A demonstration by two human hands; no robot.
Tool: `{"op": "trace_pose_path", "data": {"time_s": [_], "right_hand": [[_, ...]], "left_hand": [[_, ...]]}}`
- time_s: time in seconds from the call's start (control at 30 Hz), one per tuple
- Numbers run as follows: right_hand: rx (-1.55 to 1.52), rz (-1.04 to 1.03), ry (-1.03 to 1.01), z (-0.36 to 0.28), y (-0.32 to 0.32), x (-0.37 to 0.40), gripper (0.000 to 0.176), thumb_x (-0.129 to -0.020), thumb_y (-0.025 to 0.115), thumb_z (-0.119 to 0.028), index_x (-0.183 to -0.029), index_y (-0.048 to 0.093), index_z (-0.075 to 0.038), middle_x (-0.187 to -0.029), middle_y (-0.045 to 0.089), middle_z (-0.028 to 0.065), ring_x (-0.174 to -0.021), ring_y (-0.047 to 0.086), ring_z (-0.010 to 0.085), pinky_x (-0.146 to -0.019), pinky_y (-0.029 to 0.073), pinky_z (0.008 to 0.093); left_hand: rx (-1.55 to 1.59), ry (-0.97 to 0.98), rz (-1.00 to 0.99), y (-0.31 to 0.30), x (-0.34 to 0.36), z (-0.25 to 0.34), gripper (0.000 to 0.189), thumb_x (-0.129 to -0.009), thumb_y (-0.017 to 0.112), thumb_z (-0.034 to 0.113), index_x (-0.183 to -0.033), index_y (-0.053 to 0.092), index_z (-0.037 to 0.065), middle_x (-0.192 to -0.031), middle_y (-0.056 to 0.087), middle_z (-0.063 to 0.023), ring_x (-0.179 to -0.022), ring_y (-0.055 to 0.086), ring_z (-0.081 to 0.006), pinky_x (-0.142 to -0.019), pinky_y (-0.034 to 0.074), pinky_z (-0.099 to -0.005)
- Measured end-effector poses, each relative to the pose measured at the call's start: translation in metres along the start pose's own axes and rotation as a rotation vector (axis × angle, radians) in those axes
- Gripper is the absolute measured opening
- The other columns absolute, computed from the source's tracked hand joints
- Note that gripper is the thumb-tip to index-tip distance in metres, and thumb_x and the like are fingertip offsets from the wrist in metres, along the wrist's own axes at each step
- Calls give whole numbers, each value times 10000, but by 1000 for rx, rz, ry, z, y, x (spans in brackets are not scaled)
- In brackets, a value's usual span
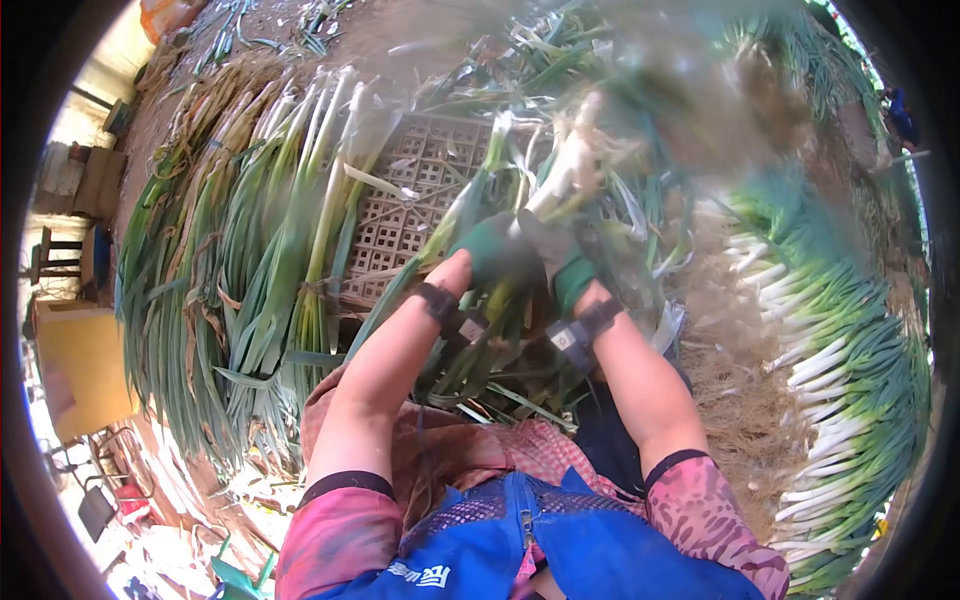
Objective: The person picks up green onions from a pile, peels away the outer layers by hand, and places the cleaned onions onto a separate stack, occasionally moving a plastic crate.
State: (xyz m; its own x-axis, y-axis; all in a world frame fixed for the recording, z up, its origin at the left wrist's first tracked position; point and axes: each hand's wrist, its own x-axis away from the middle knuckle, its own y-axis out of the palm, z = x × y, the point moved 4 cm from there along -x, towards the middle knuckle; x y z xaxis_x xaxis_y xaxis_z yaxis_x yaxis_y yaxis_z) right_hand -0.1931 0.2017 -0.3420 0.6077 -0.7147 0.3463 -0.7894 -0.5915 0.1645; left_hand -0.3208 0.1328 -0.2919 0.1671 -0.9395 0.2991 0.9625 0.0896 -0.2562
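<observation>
Both my hands wear gloves with green cuffs and meet in front of me. My right hand (550,248) is closed around thick green onions (572,172), whose white root ends point up and away from me. Right beside it, my left hand (492,250) is closed on the same green onions, its fingers partly hidden and blurred. Long leaves hang below the hands toward my lap. Loose leaves and another stalk lie close to the left glove, over a plastic crate (415,165) with a grid surface.
Untrimmed green onions (240,210) lie in a thick row on the left. On the right, a long row of green onions (825,380) has clean white stalks pointing toward me. Dry roots and debris (735,370) cover the ground before it. A yellow box (80,365) stands far left.
</observation>
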Motion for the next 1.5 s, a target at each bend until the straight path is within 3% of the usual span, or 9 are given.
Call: {"op": "trace_pose_path", "data": {"time_s": [0.27,0.4,0.5,0.67,0.77,0.9,1.03,1.27,1.5], "right_hand": [[734,-121,-367,-53,-13,11,248,-838,585,-168,-1074,641,-117,-982,590,60,-940,589,185,-629,483,338],[900,38,-755,-51,-18,13,251,-844,563,-140,-1086,631,-133,-880,600,47,-827,604,174,-613,476,319],[769,34,-399,-78,-11,26,257,-848,545,-97,-1082,647,-127,-782,613,36,-746,620,163,-603,479,301],[246,-289,-457,-105,56,95,279,-870,519,-75,-1107,666,-71,-846,685,84,-717,662,158,-648,521,279],[91,-636,209,-120,55,122,356,-908,615,-223,-1193,628,-12,-787,698,54,-721,664,150,-689,525,288],[573,-24,-532,-141,-43,69,189,-895,622,-172,-1050,631,-64,-677,588,15,-629,581,147,-623,491,317],[609,55,-661,-135,-25,55,169,-893,635,-202,-1002,621,-73,-657,560,12,-586,547,152,-578,471,332],[463,-194,-17,-123,48,96,277,-869,710,-308,-978,688,-54,-828,679,64,-789,620,137,-704,512,311],[529,282,-330,-134,-22,80,218,-877,694,-236,-939,676,-28,-778,651,52,-700,609,125,-610,500,276]], "left_hand": [[382,195,-280,-25,18,51,380,-879,671,194,-1181,599,-24,-1002,681,-68,-860,628,-111,-741,526,-259],[367,83,-54,-26,11,52,385,-884,662,207,-1186,595,-21,-994,682,-70,-853,633,-117,-729,525,-264],[345,160,34,-26,11,50,375,-892,646,227,-1178,603,-11,-987,678,-70,-840,628,-126,-720,516,-269],[670,61,131,-57,1,61,394,-902,623,310,-1148,623,2,-929,661,-58,-811,604,-138,-700,499,-290],[397,207,321,-85,7,77,418,-893,635,360,-1122,633,11,-906,653,-59,-796,594,-138,-690,498,-299],[535,135,273,-100,27,95,426,-857,686,382,-1084,644,23,-912,656,-56,-796,607,-140,-701,505,-297],[554,309,247,-75,29,115,414,-852,695,371,-1040,648,6,-883,658,-54,-750,618,-147,-671,511,-293],[571,248,319,-77,5,131,208,-841,688,235,-872,628,38,-702,585,-23,-569,555,-112,-494,456,-262],[80,188,726,-233,25,36,262,-788,667,182,-999,621,35,-778,633,-70,-665,618,-178,-583,508,-330]]}}
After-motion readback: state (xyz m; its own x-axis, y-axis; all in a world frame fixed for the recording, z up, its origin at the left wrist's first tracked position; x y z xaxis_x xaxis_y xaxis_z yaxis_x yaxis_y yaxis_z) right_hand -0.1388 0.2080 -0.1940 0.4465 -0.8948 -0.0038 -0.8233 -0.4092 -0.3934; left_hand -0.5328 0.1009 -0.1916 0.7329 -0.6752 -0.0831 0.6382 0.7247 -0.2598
